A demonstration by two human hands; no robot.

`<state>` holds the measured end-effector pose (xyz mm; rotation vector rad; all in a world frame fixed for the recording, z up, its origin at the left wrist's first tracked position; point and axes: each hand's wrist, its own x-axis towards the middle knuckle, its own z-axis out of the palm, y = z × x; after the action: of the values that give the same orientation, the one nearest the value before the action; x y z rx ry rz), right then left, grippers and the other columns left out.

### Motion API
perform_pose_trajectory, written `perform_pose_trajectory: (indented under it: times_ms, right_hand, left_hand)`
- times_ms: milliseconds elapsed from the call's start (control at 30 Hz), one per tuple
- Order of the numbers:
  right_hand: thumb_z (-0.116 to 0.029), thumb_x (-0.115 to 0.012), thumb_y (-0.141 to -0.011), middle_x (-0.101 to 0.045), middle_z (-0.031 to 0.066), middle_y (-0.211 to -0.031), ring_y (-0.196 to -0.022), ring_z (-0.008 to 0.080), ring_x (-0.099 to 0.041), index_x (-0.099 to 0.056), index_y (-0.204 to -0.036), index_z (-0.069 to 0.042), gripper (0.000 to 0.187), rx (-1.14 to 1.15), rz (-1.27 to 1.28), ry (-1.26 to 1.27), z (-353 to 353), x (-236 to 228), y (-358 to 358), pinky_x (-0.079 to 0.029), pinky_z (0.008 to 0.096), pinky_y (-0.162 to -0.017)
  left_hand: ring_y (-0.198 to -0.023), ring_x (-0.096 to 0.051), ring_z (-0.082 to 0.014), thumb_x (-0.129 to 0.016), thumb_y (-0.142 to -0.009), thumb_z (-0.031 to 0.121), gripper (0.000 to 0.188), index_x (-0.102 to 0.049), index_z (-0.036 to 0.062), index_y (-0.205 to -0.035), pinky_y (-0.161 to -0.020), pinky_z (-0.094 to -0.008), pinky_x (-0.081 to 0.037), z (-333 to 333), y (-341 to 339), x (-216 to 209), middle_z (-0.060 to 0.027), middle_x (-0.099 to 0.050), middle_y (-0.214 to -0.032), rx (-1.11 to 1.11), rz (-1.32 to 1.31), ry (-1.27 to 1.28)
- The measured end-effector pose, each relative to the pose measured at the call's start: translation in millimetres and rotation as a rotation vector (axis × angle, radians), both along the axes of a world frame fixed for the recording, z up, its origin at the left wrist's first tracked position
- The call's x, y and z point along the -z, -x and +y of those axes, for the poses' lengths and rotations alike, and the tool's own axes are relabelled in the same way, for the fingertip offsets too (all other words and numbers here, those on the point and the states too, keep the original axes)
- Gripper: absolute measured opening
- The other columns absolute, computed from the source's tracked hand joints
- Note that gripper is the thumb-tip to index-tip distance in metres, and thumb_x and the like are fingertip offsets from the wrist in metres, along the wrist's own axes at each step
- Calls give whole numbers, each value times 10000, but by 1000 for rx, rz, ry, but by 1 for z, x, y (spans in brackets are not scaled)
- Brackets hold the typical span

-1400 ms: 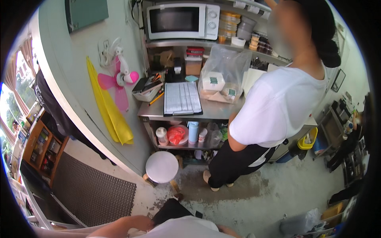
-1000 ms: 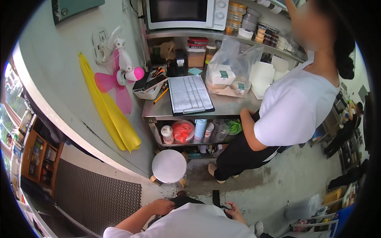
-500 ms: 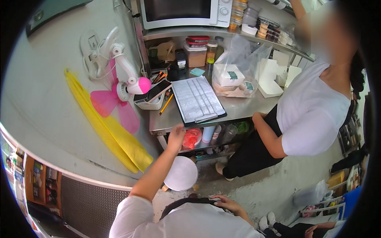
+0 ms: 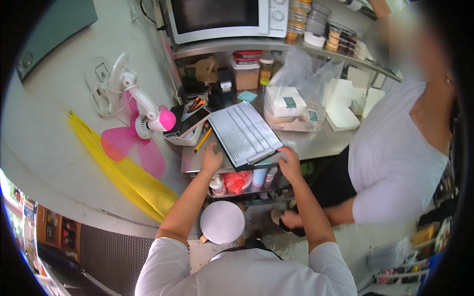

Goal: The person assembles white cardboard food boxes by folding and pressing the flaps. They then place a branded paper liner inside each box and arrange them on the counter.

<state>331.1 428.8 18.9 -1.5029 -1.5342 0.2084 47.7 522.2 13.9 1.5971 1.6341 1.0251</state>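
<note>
A clipboard (image 4: pixel 244 133) with a printed sheet lies slanted on the steel counter, its metal clip toward me and its near edge sticking out past the counter front. My right hand (image 4: pixel 290 163) grips the clipboard's near right corner beside the clip, fingers on its edge. Close to the clipboard's left edge, my left hand (image 4: pixel 212 159) hovers at the counter front, fingers apart and holding nothing. A yellow pencil (image 4: pixel 203 140) rests just beyond it. Next to the pencil, a white basket (image 4: pixel 186 140) carries a phone (image 4: pixel 195 122) and orange-handled tools (image 4: pixel 196 104).
A pink fan (image 4: pixel 143 126) and a yellow cloth (image 4: pixel 118 170) hang on the left wall. A bag with white boxes (image 4: pixel 286 102) stands right of the clipboard. Another person (image 4: pixel 395 158) stands close on the right. A round stool (image 4: pixel 222 222) is below the counter; a microwave (image 4: pixel 222 17) sits above.
My right hand has come up from my waist to the clipboard's corner. The clipboard has turned slightly. My left hand has moved a little left, and the other person's lower arm has dropped.
</note>
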Motion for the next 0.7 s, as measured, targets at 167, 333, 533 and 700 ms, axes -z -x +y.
perform_pose_trajectory:
  times_ms: [167,333,533,700]
  right_hand:
    - [-311,-733,-696,-513,103,-1184,-1130,309,-446,-627,-1039,-167,386,-321,-233,22,42,3,19,-352,455,-935]
    - [-311,-787,-610,-487,53,-1115,-1135,254,-403,-607,-1051,-205,488,-299,-319,138,37,13,29,-260,472,-924]
    - [-250,-790,-591,-509,53,-1041,-1059,275,-443,-578,-971,-132,451,-381,-395,251,49,-4,20,-326,444,-884]
    - [-249,-804,-580,-545,38,-983,-1029,276,-473,-582,-929,-150,426,-439,-468,411,67,-15,10,-371,445,-851]
  left_hand:
    - [-1049,-512,-335,-556,-809,157,298,-557,43,-1084,-884,-417,-445,23,25,-1,-156,-556,-1099,-130,829,-115]
    - [-1028,-530,-320,-543,-809,137,250,-579,41,-1037,-869,-401,-453,37,23,5,-161,-555,-1066,-139,903,-85]
    - [-979,-538,-344,-532,-775,42,274,-583,20,-1043,-875,-401,-437,-41,41,0,-163,-566,-1023,-194,828,-22]
    - [-911,-543,-364,-509,-779,-19,235,-593,-17,-999,-832,-414,-441,-85,18,-17,-174,-576,-945,-69,475,-421]
